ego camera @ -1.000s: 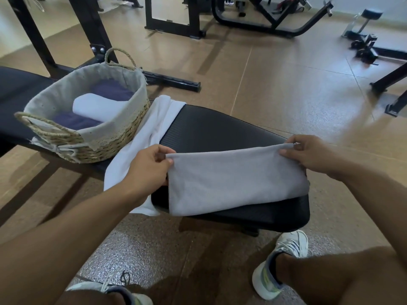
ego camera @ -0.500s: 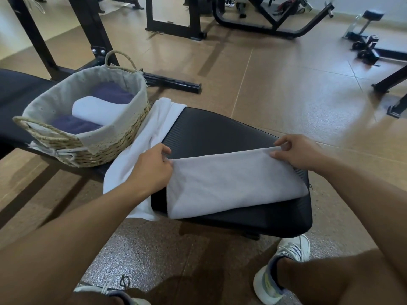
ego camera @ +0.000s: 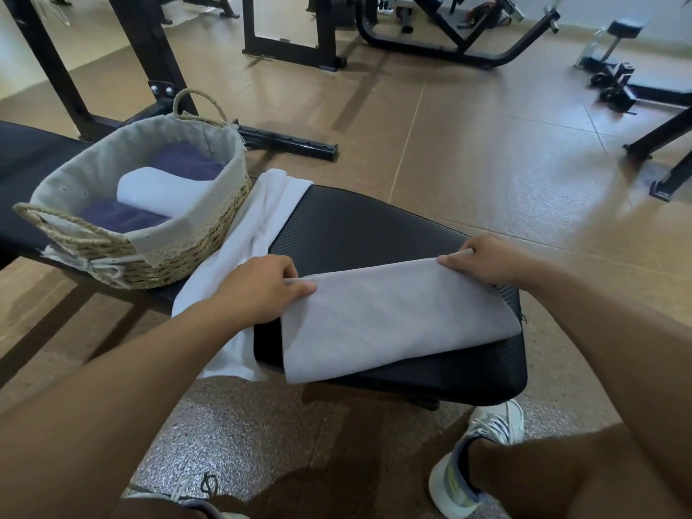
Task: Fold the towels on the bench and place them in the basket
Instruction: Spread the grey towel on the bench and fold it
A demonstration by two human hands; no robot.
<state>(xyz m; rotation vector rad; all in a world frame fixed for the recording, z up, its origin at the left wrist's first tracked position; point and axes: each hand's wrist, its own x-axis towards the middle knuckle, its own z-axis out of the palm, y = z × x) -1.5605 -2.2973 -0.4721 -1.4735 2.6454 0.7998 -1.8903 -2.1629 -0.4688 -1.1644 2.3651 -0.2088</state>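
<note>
A grey towel (ego camera: pixel 393 316) lies folded over on the near end of the black bench (ego camera: pixel 359 234). My left hand (ego camera: pixel 258 290) pinches its upper left corner and my right hand (ego camera: pixel 486 260) pinches its upper right corner, both at the folded top edge. A white towel (ego camera: pixel 258 222) drapes unfolded over the bench between the grey towel and the wicker basket (ego camera: pixel 157 256). The basket stands on the bench at the left, holding a rolled white towel (ego camera: pixel 161 192) on dark purple towels (ego camera: pixel 187 162).
Black gym machine frames (ego camera: pixel 292 28) stand on the brown floor behind the bench, with more equipment at the far right (ego camera: pixel 614 80). My feet in light sneakers (ego camera: pixel 475 458) are on the floor under the bench's near edge.
Both hands have carried the grey towel's top edge a little toward the near side of the bench, still pinching its corners. The basket and white towel have stayed put.
</note>
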